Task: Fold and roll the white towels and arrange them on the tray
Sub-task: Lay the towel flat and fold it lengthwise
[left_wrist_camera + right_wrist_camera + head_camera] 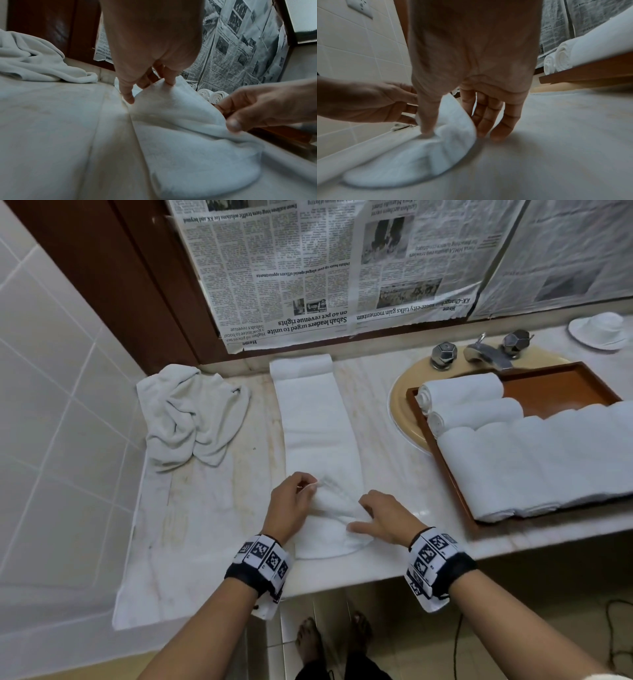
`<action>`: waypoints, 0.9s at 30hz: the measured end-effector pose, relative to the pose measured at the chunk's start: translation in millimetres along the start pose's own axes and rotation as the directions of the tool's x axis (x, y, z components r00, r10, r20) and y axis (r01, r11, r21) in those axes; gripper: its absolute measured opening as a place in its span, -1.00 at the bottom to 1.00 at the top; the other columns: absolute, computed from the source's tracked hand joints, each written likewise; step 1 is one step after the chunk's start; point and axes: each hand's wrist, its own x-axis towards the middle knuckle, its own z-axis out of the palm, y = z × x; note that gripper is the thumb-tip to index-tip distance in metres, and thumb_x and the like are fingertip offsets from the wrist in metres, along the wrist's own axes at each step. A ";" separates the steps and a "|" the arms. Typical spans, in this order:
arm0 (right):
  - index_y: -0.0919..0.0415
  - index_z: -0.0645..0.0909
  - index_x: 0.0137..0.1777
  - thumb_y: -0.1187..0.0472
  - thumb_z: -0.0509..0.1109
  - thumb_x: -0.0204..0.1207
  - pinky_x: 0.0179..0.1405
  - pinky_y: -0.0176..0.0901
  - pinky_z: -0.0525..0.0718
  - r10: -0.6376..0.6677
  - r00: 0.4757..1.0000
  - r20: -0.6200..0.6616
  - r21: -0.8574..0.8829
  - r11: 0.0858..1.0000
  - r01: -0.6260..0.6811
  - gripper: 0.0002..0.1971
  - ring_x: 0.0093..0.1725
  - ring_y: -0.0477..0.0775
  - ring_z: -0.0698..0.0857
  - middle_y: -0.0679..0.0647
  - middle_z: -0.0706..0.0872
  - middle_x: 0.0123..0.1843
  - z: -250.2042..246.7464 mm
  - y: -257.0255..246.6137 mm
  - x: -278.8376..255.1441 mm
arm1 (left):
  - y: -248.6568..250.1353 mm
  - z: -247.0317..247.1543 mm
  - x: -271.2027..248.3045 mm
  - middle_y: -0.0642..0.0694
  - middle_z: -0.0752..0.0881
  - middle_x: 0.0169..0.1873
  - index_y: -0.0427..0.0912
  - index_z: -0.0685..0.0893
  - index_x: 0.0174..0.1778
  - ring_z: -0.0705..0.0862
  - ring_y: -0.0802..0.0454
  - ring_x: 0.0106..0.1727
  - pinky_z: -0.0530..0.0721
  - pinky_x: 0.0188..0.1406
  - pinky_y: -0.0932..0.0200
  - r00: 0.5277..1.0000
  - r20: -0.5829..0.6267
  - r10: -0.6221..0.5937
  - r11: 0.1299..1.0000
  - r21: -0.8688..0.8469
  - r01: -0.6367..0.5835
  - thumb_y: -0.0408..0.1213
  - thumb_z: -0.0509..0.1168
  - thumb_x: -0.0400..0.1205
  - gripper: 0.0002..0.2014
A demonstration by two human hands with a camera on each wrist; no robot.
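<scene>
At near counter edge: left hand and right hand pinching folded towel end; strip runs far, away from fingers.

Three kinds of white towel: one long folded towel lying flat on the counter, one crumpled towel in a heap, and two rolled towels plus one folded stack on a single wooden tray. Two hands, left hand and right hand. Two tap handles, one spout.
</scene>
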 end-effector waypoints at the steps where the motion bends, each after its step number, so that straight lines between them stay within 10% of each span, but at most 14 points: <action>1: 0.11 0.46 -0.12 -0.05 0.51 0.46 -0.17 -0.07 0.45 0.000 1.000 0.001 -0.015 1.000 0.000 -0.68 -0.15 0.06 0.51 0.01 0.50 -0.09 4.6 -2.1 -3.6 | 1.7 -2.6 -3.0 0.14 0.75 -0.12 -0.02 0.69 -0.05 0.67 0.27 -0.07 0.54 -0.11 0.45 1.000 -0.001 0.001 1.000 -0.014 -0.001 -0.27 0.33 0.70 -0.93; 11: 0.13 0.41 -0.07 0.36 0.37 0.53 -0.24 0.16 0.61 -0.044 0.940 -0.338 -0.009 0.999 0.044 -0.81 -0.29 0.22 0.55 0.03 0.47 -0.07 33.8 -5.9 -31.0 | -14.3 -17.4 -42.3 0.10 0.75 -0.16 0.02 0.67 -0.08 0.69 0.21 -0.10 0.59 -0.11 0.38 0.998 0.060 -0.014 1.000 0.018 0.013 -0.19 0.35 0.70 -0.95; 21: 0.02 0.46 0.16 0.32 0.41 0.56 -0.08 -0.16 0.61 -0.041 0.978 -0.203 0.075 0.996 0.057 -0.71 -0.21 -0.02 0.56 -0.10 0.42 0.03 49.6 19.6 -69.5 | -35.4 -9.4 -76.9 0.15 0.77 -0.03 -0.01 0.73 0.04 0.68 0.30 0.04 0.48 0.06 0.58 0.989 0.148 -0.028 0.988 0.154 0.005 -0.33 0.39 0.65 -0.88; 27: 0.02 0.52 0.08 0.29 0.40 0.52 -0.08 -0.34 0.56 0.003 0.986 -0.168 0.167 0.986 0.026 -0.79 -0.16 -0.10 0.56 -0.16 0.46 -0.02 46.1 25.9 -78.9 | -34.7 -5.3 -84.1 0.12 0.75 -0.09 0.07 0.74 -0.14 0.67 0.17 0.02 0.56 0.05 0.33 0.983 0.185 0.001 0.983 0.180 -0.035 -0.51 0.32 0.50 -0.69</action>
